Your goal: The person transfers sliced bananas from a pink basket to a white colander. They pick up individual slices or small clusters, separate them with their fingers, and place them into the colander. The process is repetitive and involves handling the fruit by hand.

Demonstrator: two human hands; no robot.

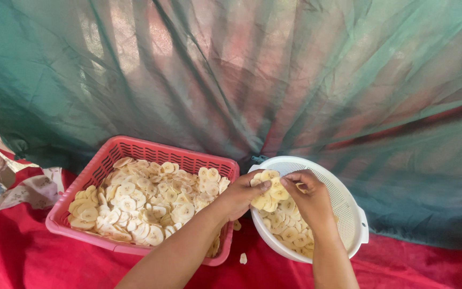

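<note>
Both hands pinch one clump of pale banana slices (271,194): the left hand (240,195) cups it from below, and the right hand (311,199) closes narrowly on its top, over the left rim of the white colander (355,222). Held so loosely, slices could slip and drop onto the red cloth (402,267), where one stray slice (243,258) lies. The pink basket (100,170) sits just beside the colander, leaving little room between them, and open cloth only along the near edge.

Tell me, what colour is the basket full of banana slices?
The basket is pink, seen clearly in the head view.
</note>
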